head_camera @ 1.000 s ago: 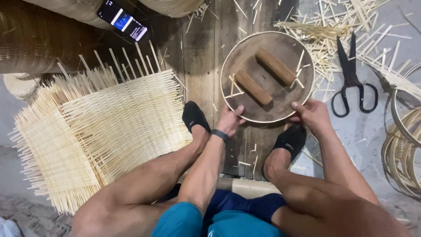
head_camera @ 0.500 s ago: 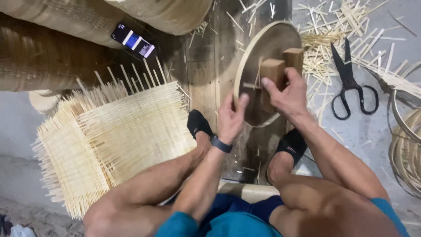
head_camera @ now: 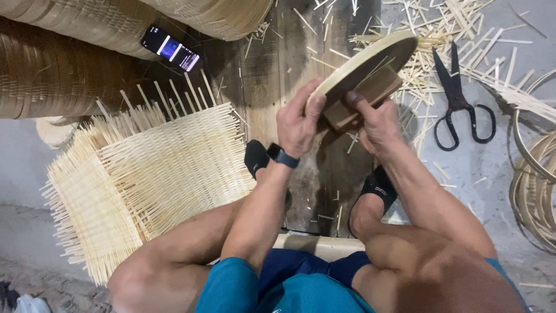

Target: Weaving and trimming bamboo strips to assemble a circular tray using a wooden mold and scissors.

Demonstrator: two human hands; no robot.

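- The round wooden disc point(head_camera: 370, 58) is held tilted on edge above the dark floorboards point(head_camera: 278, 75), just in front of the knees; its long axis is seen running from lower left, at the hands, to upper right, towards the scissors.
- A wooden block point(head_camera: 364, 95) is seen fixed to the underside of the disc, and it is by this block and the lower rim that the disc is carried.
- The woven mat point(head_camera: 139, 179) of pale strips is laid flat to the left of the legs, well apart from the disc, with loose ends sticking out on every side.
- Stacked woven baskets point(head_camera: 69, 64) are seen at the upper left, and coiled hoops point(head_camera: 536, 185) at the right edge.
- The left hand point(head_camera: 296, 124) is closed on the lower left rim of the disc, with the thumb laid over the edge; a dark wristband is worn on it.
- The right hand point(head_camera: 376, 124) is closed around the lower end of the block, fingers curled under it; it is the nearer hand to the disc's middle.
- Black scissors point(head_camera: 460, 98) are left lying on the grey floor to the right, near the raised upper edge of the disc but not touching it.
- A phone point(head_camera: 171, 48) with a lit screen is laid beside the baskets.
- Cut strip scraps point(head_camera: 428, 26) are scattered beyond the disc.
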